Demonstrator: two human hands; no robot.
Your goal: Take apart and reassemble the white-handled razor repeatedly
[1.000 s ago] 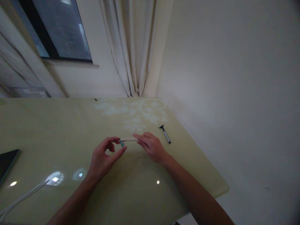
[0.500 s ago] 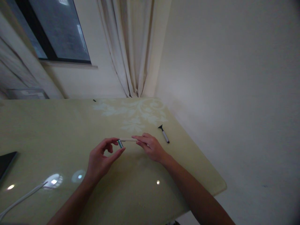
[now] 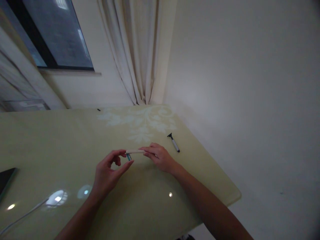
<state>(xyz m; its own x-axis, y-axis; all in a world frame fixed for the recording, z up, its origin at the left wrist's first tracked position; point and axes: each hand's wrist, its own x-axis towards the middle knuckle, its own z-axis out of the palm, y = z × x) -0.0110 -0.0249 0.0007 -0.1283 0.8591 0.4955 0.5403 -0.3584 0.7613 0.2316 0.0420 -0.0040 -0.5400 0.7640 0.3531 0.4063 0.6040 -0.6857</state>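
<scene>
So the stick (image 3: 135, 151) has slid left a touch since half a second ago, its end now over the top of the teal piece (image 3: 128, 156). Left hand (image 3: 107, 170) makes a C, its grip pinching the piece between fingertip and thumb. Right hand (image 3: 160, 158) reaches in with fingers pointing left, grip on the stick's right end. Stick runs about level, left to right; piece slants down toward the thumb. One stick, one piece, both above the desk (image 3: 62, 143), plus one razor (image 3: 173, 142) lying beyond the right hand.
</scene>
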